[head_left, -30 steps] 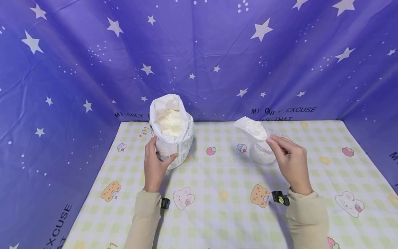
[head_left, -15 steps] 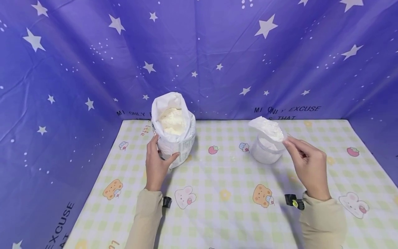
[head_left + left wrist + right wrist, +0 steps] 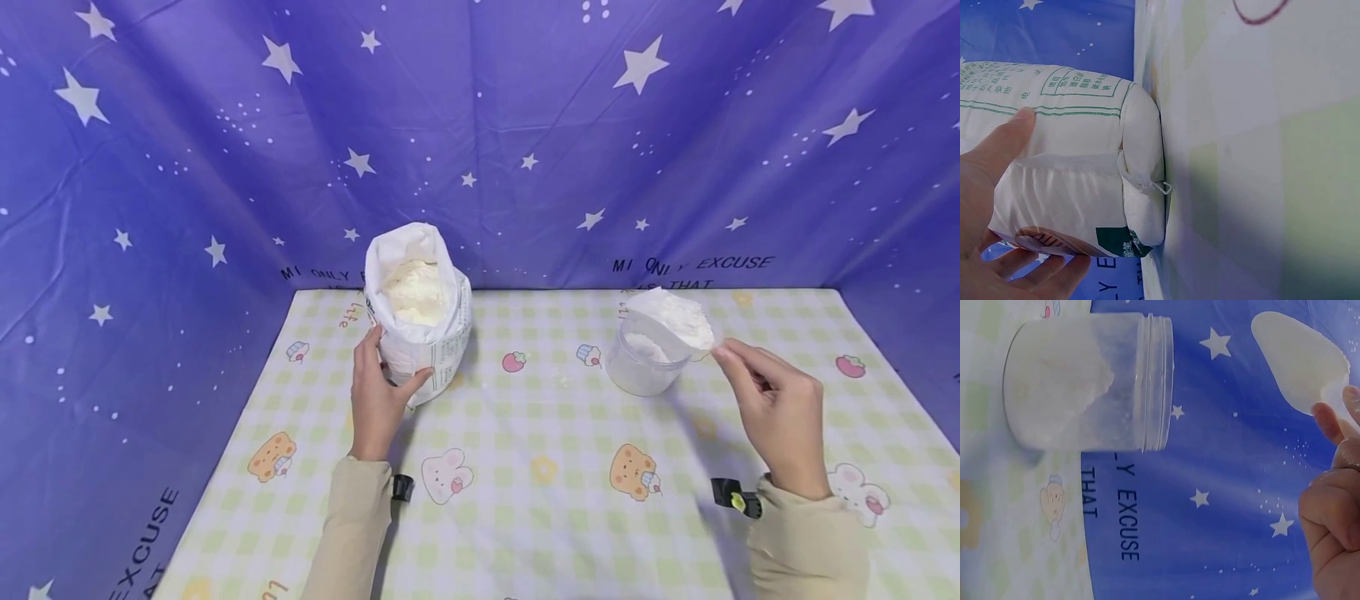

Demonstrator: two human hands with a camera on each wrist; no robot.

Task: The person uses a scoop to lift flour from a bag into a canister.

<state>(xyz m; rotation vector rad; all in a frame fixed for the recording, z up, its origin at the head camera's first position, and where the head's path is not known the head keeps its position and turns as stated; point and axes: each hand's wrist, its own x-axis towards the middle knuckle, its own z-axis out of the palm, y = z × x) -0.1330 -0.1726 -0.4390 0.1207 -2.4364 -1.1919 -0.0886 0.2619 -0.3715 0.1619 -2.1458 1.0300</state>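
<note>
On the left of the table in the head view, my left hand (image 3: 377, 398) grips the lower part of a white flour bag (image 3: 442, 360). Its top is open, showing pale flour (image 3: 416, 292) inside. In the left wrist view the thumb lies on one side of the bag (image 3: 1079, 131) and the fingers on the other. My right hand (image 3: 783, 412) pinches the handle end of a white scoop (image 3: 654, 318) heaped with flour. The scoop hangs over a clear round jar (image 3: 637, 375). In the right wrist view the jar (image 3: 1066, 381) is partly filled with flour, and the scoop (image 3: 1297, 359) is apart from its rim.
A checked tablecloth (image 3: 525, 517) with cartoon prints covers the table. Blue star-patterned curtain (image 3: 480, 100) stands behind the table and along both sides. Black bands (image 3: 738, 498) are on both wrists.
My right hand has moved right and a little toward me with the loaded scoop, which is now lower over the jar. The left hand stays on the flour bag; the view shifted slightly.
</note>
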